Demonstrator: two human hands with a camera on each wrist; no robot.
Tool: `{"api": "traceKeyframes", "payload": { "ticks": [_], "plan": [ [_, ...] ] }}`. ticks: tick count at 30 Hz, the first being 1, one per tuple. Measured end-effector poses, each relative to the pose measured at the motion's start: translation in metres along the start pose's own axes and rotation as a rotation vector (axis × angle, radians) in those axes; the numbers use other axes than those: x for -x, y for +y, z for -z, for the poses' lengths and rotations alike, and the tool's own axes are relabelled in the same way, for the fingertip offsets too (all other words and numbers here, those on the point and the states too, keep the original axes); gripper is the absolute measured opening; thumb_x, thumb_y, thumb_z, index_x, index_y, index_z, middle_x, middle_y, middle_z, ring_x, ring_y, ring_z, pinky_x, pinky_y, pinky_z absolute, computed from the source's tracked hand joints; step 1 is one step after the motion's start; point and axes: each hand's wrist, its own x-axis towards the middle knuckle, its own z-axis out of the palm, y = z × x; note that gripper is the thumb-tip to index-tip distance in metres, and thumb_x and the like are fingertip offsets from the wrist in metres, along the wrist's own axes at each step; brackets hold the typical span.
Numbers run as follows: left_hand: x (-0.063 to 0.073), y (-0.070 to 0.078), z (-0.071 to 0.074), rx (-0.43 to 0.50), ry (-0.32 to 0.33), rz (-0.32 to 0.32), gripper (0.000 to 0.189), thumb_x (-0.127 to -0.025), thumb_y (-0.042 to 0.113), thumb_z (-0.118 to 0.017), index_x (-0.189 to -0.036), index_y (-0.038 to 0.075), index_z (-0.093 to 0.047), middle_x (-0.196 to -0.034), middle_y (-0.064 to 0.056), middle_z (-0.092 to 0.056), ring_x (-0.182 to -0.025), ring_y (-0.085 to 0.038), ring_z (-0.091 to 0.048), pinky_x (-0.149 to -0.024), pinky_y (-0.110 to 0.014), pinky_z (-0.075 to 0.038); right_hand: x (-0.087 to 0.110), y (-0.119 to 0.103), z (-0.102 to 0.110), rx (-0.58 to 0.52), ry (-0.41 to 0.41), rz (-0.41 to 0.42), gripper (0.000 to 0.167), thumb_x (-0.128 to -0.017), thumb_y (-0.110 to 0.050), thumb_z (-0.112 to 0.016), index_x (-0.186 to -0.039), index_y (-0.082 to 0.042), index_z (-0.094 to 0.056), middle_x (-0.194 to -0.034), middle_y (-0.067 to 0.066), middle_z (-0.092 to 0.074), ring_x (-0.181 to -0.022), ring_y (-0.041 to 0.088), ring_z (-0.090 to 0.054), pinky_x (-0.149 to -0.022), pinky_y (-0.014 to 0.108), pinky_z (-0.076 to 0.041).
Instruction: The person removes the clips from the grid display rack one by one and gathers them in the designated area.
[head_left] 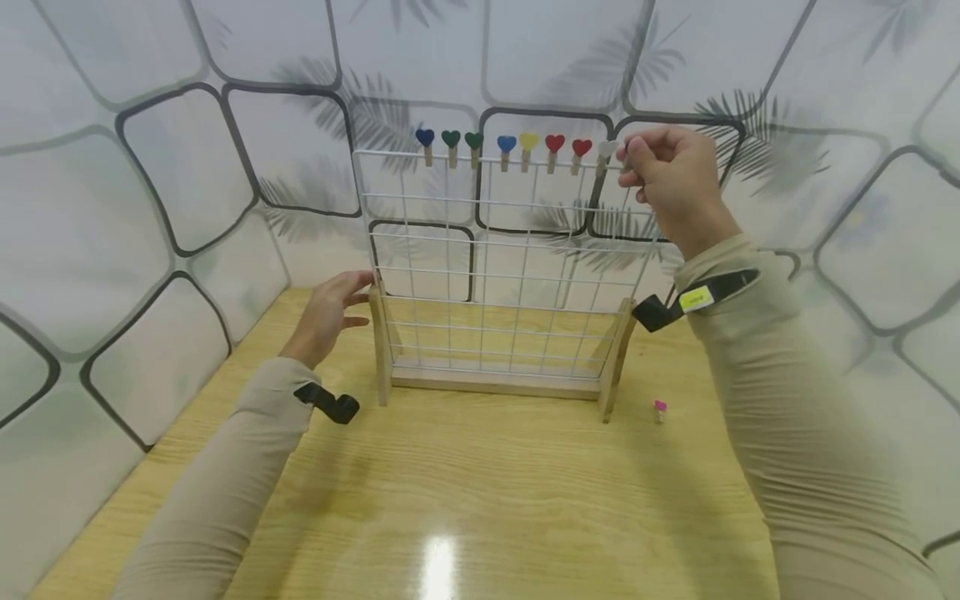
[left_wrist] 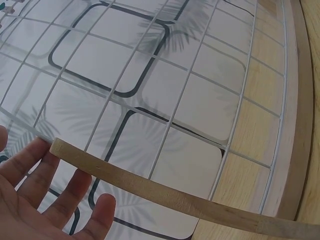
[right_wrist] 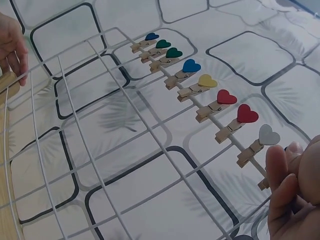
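A white wire grid rack (head_left: 495,383) stands upright in a wooden base. Along its top wire sits a row of wooden clothespins with hearts, among them a yellow one (head_left: 528,142), a red one (head_left: 582,148) and a white one (right_wrist: 269,135). At the top right corner my right hand (head_left: 675,175) pinches another clothespin (right_wrist: 263,184); fingers hide its heart, and only its wooden tip shows in the right wrist view. My left hand (head_left: 326,312) touches the rack's left side by the wooden post (left_wrist: 150,186), its fingers extended.
A clothespin with a pink heart (head_left: 660,408) lies on the wooden table (head_left: 480,483), right of the rack's base. Behind the rack hangs a patterned white curtain (head_left: 420,50), which also runs along both sides.
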Motion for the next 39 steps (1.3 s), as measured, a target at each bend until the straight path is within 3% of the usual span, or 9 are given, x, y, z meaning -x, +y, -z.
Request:
{"api": "traceKeyframes", "payload": {
  "ticks": [11, 27, 39],
  "plan": [
    [0.002, -0.001, -0.001, -0.014, 0.001, -0.008, 0.057, -0.107, 0.037, -0.027, -0.146, -0.004, -0.032, -0.155, -0.013, -0.027, -0.133, -0.035, -0.036, -0.102, -0.056, -0.035, 0.001, 0.005, 0.002, -0.044, 0.005, 0.052, 0.008, -0.092, -0.009, -0.064, -0.091, -0.002, -0.061, -0.089, 0.008, -0.066, -0.057, 0.013, -0.061, -0.044, 0.019, -0.042],
    [0.001, -0.001, -0.001, -0.023, -0.003, -0.016, 0.056, -0.108, 0.036, -0.025, -0.146, -0.005, -0.032, -0.154, -0.016, -0.028, -0.132, -0.036, -0.036, -0.101, -0.057, -0.035, 0.010, 0.002, 0.018, -0.151, -0.004, 0.007, 0.024, -0.088, -0.017, -0.069, -0.105, -0.001, -0.064, -0.096, 0.009, -0.066, -0.059, 0.016, -0.060, -0.048, 0.022, -0.048],
    [0.000, -0.001, -0.001, -0.014, -0.008, -0.019, 0.058, -0.107, 0.037, -0.025, -0.146, -0.005, -0.032, -0.153, -0.017, -0.031, -0.131, -0.034, -0.037, -0.099, -0.053, -0.037, 0.037, 0.035, 0.049, -0.113, -0.055, -0.026, 0.024, -0.088, -0.017, -0.072, -0.100, 0.002, -0.064, -0.092, 0.010, -0.065, -0.063, 0.017, -0.060, -0.053, 0.022, -0.050]
  ]
}}
